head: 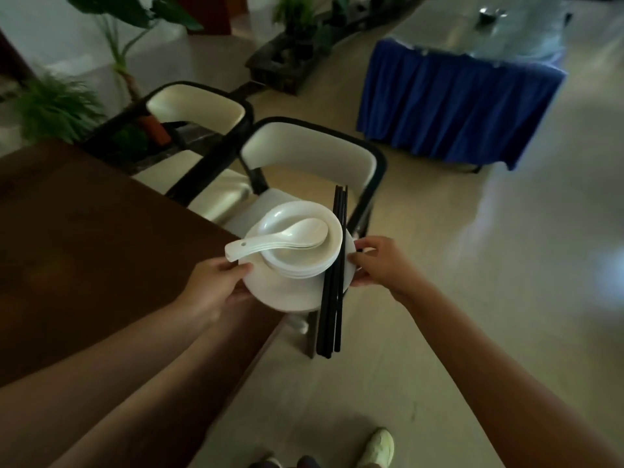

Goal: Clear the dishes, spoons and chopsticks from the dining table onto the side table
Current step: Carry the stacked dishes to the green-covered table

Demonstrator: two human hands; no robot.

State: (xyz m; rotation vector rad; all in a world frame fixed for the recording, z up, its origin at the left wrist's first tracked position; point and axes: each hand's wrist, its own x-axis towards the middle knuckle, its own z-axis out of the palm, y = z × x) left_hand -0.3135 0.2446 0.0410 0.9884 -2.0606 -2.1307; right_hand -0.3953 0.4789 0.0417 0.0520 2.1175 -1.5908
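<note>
Dishes, stacked white plate [287, 293] under shallow bowls [304, 261] with nested spoons [287, 236] on top, are carried in the air past the corner of the brown dining table [84, 238], above a white chair [304, 157]. Left hand [216, 282] grips the plate rim at 9 o'clock, right hand [374, 261] pinches it at 3 o'clock, thumb seemingly over the black chopsticks [334, 275], so the hands sit apart on opposite edges. Those chopsticks lie loose across the rim and overhang far toward 6 o'clock; any tilt could let them slide off. Spoon handles jut out at 9 o'clock and may tip. The blue-skirted table [456, 113] at 1 o'clock, likely the side table, stands well apart, so the walk risks a bump against the chair
</note>
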